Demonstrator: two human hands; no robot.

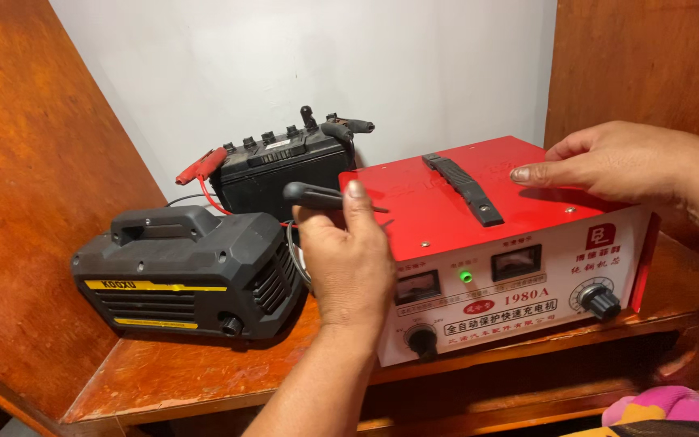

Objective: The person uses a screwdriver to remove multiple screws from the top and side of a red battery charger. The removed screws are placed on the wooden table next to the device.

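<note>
A red and white box-shaped charger [446,202] with two small meters, two black knobs and a lit green lamp stands on the wooden shelf [180,372]. My right hand [608,162] rests flat on the charger's red top, near its right rear corner. My left hand [349,255] is raised in front of the charger's left end, fingers closed around a black clamp handle [309,194]. Behind it sits a black battery [277,166] with red clamps at its left.
A black machine [180,271] with yellow stripes and a top handle lies at the left of the shelf. Wooden panels close both sides, with a white wall behind. A pink and yellow cloth [665,409] shows at the bottom right.
</note>
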